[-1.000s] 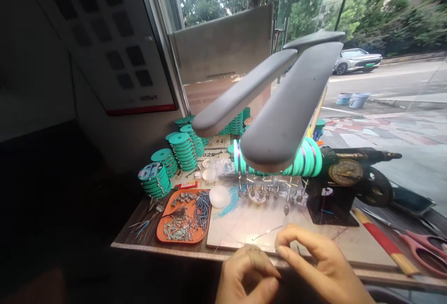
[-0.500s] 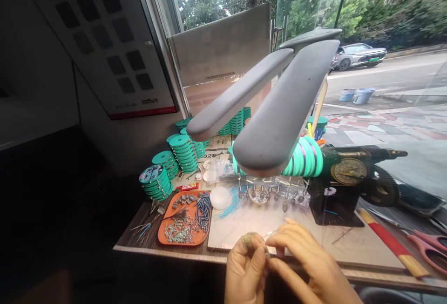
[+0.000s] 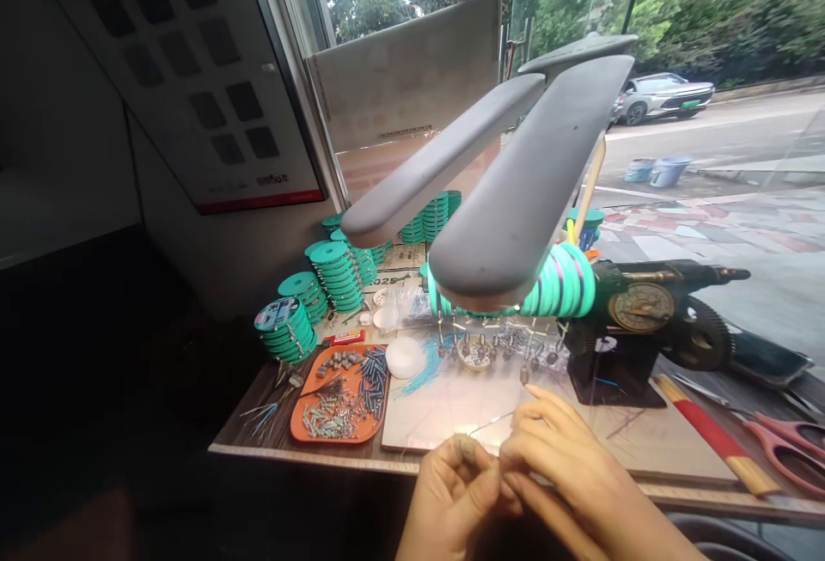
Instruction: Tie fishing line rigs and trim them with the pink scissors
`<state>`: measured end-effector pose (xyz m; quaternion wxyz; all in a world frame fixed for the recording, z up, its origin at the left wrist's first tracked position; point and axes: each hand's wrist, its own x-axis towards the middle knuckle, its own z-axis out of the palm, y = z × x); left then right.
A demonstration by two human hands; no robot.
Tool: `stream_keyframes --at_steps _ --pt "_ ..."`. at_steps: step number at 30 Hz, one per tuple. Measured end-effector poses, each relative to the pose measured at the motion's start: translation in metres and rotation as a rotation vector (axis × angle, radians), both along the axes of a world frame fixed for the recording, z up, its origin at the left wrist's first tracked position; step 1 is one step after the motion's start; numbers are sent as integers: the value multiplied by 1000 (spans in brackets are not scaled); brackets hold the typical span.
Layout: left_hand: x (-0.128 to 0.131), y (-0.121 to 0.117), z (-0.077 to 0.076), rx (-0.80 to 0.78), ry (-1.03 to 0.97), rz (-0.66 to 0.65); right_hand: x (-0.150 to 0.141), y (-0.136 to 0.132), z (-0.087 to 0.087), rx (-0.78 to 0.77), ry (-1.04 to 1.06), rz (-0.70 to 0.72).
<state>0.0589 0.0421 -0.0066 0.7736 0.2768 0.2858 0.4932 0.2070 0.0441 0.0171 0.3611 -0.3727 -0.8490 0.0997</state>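
Observation:
At the front edge of the bench, my left hand (image 3: 451, 492) and my right hand (image 3: 567, 466) meet, fingertips pinched together. A thin pale line (image 3: 493, 423) arcs just above the board between the fingers of both hands. Whatever small part sits between the fingertips is hidden. Beneath the hands' far side lies a pale board (image 3: 431, 415). Behind it, several small weights with springs (image 3: 524, 374) hang from a row of green foam spools (image 3: 560, 286) on a black machine (image 3: 625, 312).
An orange tray (image 3: 297, 415) of small metal parts stands left, beside a white round lid (image 3: 406, 357). Stacked green spools (image 3: 335, 265) fill the back left. Grey fan-like blades (image 3: 516, 192) hang over the bench. At right lie a red-banded stick (image 3: 709, 436) and scissors (image 3: 786, 449).
My right hand's fingers have closed in against the left fingertips, and more of the thin line shows as an arc above them. The view has shifted slightly.

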Motion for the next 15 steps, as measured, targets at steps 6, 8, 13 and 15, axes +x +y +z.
stream_keyframes --at_steps 6,8,13,15 --pt "-2 0 -2 3 -34 0 1 -2 -2 -115 9 48" --pt "-3 0 -3 4 -52 -2 2 -2 2 -167 19 48" --pt "-4 0 -7 31 -67 12 2 -2 9 -279 18 79" --pt "-4 -1 -8 45 -51 10 1 -1 8 -280 39 87"
